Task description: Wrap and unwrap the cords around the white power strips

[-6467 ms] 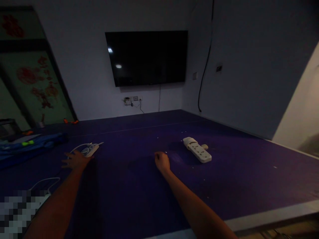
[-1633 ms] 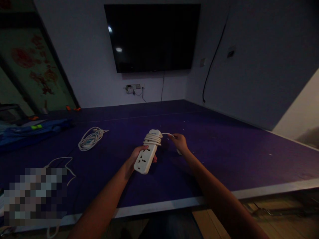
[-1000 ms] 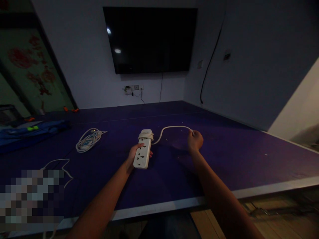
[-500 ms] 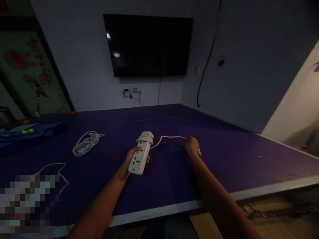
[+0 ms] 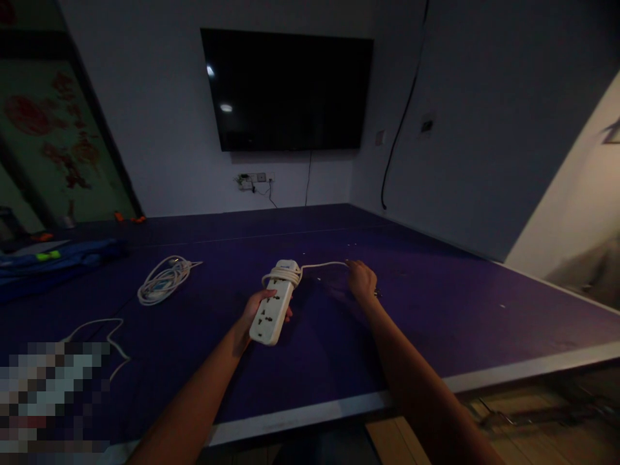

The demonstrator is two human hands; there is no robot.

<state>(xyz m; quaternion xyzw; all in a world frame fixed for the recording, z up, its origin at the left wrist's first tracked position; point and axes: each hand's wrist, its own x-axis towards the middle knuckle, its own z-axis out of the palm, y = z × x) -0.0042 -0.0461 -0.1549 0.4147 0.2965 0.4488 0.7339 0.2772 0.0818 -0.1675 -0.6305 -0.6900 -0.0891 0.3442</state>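
A white power strip (image 5: 274, 313) is tilted above the purple tabletop, its sockets facing up. My left hand (image 5: 255, 307) is closed around its lower half, thumb on the top face. Several turns of white cord (image 5: 281, 276) wrap the strip's far end. From there the free cord (image 5: 322, 265) runs to the right into my right hand (image 5: 362, 281), which is closed on it. Part of the plug (image 5: 377, 293) shows just past that hand's right side; the rest is hidden.
On the purple table (image 5: 436, 310), a coiled white cable (image 5: 165, 281) lies left of the strip. Another thin white cable (image 5: 116, 339) runs by a blurred-out patch. Blue cloth (image 5: 72, 255) lies at far left. A television (image 5: 290, 90) hangs on the back wall.
My right hand has moved a little to the left, holding the cord. The cord between strip and hand is shorter and straighter. My left hand keeps hold of the strip.
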